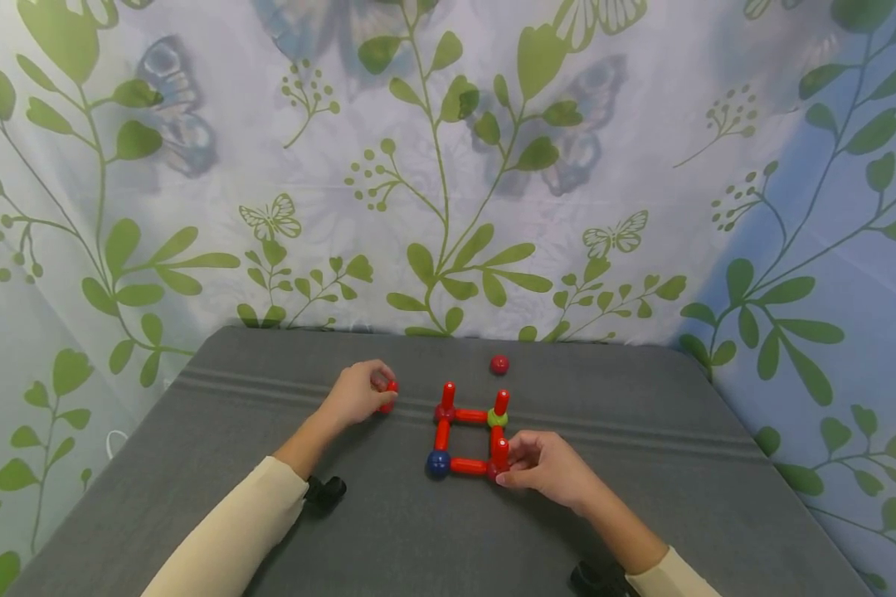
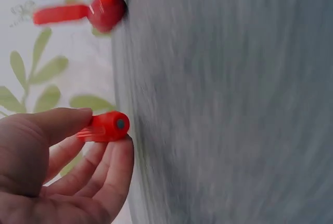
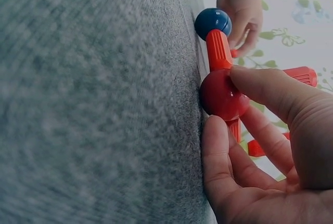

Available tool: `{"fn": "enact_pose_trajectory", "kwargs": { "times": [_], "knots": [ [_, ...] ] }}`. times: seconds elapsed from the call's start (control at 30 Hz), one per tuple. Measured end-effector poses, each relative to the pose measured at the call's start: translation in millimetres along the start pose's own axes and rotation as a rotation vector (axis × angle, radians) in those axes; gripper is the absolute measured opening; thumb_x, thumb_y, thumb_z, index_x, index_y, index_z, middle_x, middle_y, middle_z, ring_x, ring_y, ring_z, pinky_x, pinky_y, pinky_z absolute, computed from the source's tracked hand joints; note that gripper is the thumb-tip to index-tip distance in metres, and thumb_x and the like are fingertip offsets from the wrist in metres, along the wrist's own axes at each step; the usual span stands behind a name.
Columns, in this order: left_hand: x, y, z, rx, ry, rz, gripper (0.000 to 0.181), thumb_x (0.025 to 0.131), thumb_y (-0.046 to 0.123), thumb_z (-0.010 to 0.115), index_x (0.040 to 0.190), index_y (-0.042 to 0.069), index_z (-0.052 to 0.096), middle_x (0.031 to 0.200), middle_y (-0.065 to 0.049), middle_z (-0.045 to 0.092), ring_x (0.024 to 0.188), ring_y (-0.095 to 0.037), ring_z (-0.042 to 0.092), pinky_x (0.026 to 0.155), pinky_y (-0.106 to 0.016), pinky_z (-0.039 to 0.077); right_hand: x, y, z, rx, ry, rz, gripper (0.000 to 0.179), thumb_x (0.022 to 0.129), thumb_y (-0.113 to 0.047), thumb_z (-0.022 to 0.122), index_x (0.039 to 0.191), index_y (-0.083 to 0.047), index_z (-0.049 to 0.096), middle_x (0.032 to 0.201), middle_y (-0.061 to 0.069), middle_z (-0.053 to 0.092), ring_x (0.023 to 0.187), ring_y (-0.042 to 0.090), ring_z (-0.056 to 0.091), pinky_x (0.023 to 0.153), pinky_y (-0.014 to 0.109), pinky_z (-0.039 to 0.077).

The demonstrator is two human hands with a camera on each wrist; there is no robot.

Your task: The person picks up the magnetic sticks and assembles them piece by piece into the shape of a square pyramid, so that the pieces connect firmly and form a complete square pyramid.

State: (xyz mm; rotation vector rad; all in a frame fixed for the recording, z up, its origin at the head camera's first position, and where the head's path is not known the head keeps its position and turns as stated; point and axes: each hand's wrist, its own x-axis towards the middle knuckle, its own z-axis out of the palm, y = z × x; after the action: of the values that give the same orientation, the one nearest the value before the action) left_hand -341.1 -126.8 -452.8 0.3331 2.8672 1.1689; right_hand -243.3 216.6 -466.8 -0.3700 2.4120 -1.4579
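Note:
A square frame of red magnetic rods and balls lies on the grey table. Its corners are a blue ball, a dark red ball, a yellow-green ball and a red ball. Upright rods stand on every corner except the blue one. My right hand grips the near-right red ball between thumb and fingers. Off to the left of the frame, my left hand pinches a loose red rod, whose grey round end shows in the left wrist view.
A single loose red ball sits behind the frame, toward the table's back edge. Behind the grey table hangs a leaf-and-butterfly patterned cloth. Black wrist devices show under the sleeves.

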Motion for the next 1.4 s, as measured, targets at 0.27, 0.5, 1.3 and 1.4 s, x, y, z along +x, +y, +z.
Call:
{"fn": "enact_pose_trajectory", "kwargs": {
  "times": [0.27, 0.5, 1.3, 1.4],
  "knots": [
    [-26.4, 26.8, 14.6, -0.180, -0.012, 0.065, 0.023, 0.088, 0.013, 0.082, 0.109, 0.011, 0.073, 0.094, -0.001, 0.073, 0.082, -0.014, 0.066, 0.069, -0.028, 0.055, -0.4, -1.2, -2.0, -0.004, -0.002, -0.012, 0.025, 0.082, -0.014, 0.086, 0.097, -0.003, 0.069, 0.086, 0.006, 0.070, 0.078, 0.018, 0.064, 0.065, 0.026, 0.054],
    [-40.9, 37.8, 21.9, -0.258, -0.040, 0.079, 0.020, 0.087, 0.012, 0.082, 0.104, 0.015, 0.073, 0.093, 0.001, 0.072, 0.083, -0.014, 0.066, 0.070, -0.029, 0.055, -1.6, -4.0, -0.6, -0.004, -0.003, -0.002, 0.025, 0.082, -0.015, 0.086, 0.097, -0.005, 0.069, 0.086, 0.007, 0.069, 0.077, 0.020, 0.063, 0.064, 0.028, 0.054],
    [-62.7, 40.8, 38.2, -0.408, -0.171, 0.183, 0.024, 0.088, 0.010, 0.081, 0.110, 0.011, 0.069, 0.107, 0.000, 0.072, 0.097, -0.017, 0.069, 0.087, -0.027, 0.060, -0.7, -1.2, -0.7, 0.005, -0.015, 0.000, 0.025, 0.083, -0.015, 0.086, 0.098, -0.004, 0.069, 0.088, 0.007, 0.071, 0.080, 0.020, 0.064, 0.065, 0.027, 0.054],
    [-63.1, 42.5, 38.7, -0.414, -0.176, 0.183, 0.024, 0.088, 0.010, 0.081, 0.109, 0.012, 0.069, 0.106, -0.001, 0.072, 0.096, -0.016, 0.069, 0.086, -0.027, 0.060, -0.1, -0.5, -0.8, 0.001, -0.015, -0.005, 0.025, 0.082, -0.015, 0.086, 0.097, -0.004, 0.069, 0.087, 0.007, 0.071, 0.080, 0.020, 0.064, 0.065, 0.027, 0.054]
  ]
}}
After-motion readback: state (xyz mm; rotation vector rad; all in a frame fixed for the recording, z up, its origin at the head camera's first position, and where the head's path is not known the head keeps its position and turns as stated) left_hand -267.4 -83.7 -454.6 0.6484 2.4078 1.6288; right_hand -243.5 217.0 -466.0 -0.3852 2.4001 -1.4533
